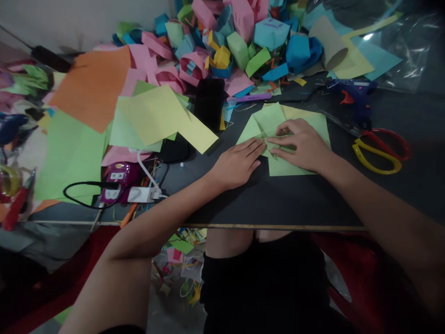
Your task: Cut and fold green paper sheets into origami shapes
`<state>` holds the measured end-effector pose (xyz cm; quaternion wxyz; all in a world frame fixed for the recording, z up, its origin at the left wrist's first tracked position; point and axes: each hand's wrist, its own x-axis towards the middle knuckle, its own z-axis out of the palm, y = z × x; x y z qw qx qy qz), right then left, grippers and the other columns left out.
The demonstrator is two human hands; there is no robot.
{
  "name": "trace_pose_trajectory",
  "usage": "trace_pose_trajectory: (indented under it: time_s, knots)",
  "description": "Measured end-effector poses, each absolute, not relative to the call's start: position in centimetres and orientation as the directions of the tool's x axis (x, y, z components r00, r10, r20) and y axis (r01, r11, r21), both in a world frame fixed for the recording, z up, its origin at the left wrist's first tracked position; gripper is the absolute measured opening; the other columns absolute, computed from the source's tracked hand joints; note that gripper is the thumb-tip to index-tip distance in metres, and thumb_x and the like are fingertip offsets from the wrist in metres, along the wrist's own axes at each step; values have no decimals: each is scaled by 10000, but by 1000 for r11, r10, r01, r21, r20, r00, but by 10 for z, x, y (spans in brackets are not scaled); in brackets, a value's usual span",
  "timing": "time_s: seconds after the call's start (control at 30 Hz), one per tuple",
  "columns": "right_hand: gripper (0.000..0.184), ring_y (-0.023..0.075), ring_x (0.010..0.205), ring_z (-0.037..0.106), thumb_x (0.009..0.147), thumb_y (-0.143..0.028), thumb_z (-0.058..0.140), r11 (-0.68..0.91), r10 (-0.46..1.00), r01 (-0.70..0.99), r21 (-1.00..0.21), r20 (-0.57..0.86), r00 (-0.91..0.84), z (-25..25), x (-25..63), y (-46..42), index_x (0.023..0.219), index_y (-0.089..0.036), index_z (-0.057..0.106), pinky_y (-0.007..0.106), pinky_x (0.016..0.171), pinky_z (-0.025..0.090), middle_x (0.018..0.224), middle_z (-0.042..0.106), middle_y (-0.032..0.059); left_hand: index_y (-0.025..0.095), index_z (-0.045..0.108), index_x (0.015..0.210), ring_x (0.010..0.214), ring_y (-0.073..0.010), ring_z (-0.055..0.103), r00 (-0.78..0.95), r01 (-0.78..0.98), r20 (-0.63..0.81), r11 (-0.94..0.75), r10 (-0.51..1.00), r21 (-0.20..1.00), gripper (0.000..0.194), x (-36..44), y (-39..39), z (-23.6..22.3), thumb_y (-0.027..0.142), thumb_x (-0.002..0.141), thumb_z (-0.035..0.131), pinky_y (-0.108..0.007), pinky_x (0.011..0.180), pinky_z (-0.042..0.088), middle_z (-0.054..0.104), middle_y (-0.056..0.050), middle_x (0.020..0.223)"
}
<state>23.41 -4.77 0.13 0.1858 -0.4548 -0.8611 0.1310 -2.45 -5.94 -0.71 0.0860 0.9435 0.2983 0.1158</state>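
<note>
A light green folded sheet of paper (274, 118) lies on the dark table under both hands, its left side folded into slanted flaps. My left hand (239, 162) rests flat on its lower left edge, fingers stretched out together and pressing down. From the right, my right hand (301, 144) reaches over the same piece with its fingers apart. Its fingertips touch the paper near the fold, close to the left fingertips. Another green sheet (292, 168) and a yellowish sheet (301, 112) lie beneath or beside the folded piece; their exact layering is partly hidden.
Red-and-yellow-handled scissors (378, 150) and a blue glue gun (358, 97) lie to the right. Behind are a black phone (209, 103), a purple pen-like tool (250, 97) and piled paper shapes (239, 46). Yellow paper (160, 116), orange paper (95, 83) and a charger (141, 195) are left.
</note>
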Motion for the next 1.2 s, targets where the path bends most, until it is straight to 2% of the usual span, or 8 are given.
trace_pose_trajectory:
  time_s: [0.13,0.27,0.6,0.77,0.87,1.03,1.2]
  knots:
    - [368,344,1107,570,979,-460,596,555,831,736,-388,207,-517,2,234,-48,1278,-325,763,538,967,455,1170,650,119,104,512,1527,1504,-239,482,805,525,188,-823,563,219,504,-26,-60,-4,290,1083,361,-436,1244,431,561,-153,1561]
    - [393,345,1101,563,987,-493,559,551,833,732,-400,206,-514,4,233,-50,1239,-289,781,533,963,451,1164,654,126,99,562,1483,1465,-240,530,788,535,212,-814,577,226,486,-24,-62,-3,282,1085,351,-444,1231,452,605,-154,1518]
    - [422,332,1078,582,993,-520,522,574,818,726,-379,229,-527,4,235,-49,1233,-289,782,508,945,466,1146,675,119,113,568,1456,1447,-253,544,781,535,208,-802,589,264,468,-23,-61,-1,320,1085,370,-462,1208,470,623,-160,1493]
    - [423,308,1040,626,1018,-510,489,600,799,723,-343,201,-567,13,234,-59,1188,-274,796,437,834,496,1122,722,114,155,680,1296,1423,-262,568,741,575,237,-777,628,256,409,-29,-51,1,367,1082,404,-450,1157,502,670,-141,1434]
    - [425,286,1004,650,1041,-483,452,649,757,690,-320,183,-628,17,231,-65,1154,-271,804,412,818,499,1060,747,106,189,721,1237,1379,-273,601,714,605,238,-752,658,261,373,-34,-43,1,371,1069,441,-470,1127,511,703,-124,1385]
    - [418,272,988,665,1050,-456,447,654,750,675,-341,181,-636,16,230,-65,1155,-267,805,403,826,510,1059,749,109,200,728,1247,1314,-267,640,704,601,234,-738,670,307,372,-39,-36,-2,392,1065,467,-462,1114,510,725,-112,1351]
    - [392,278,1007,664,1031,-428,488,637,764,666,-388,200,-614,10,230,-62,1222,-250,780,404,831,535,1093,729,122,197,717,1288,1338,-250,632,711,577,249,-748,657,327,372,-39,-37,-4,370,1075,466,-466,1145,505,714,-115,1377]
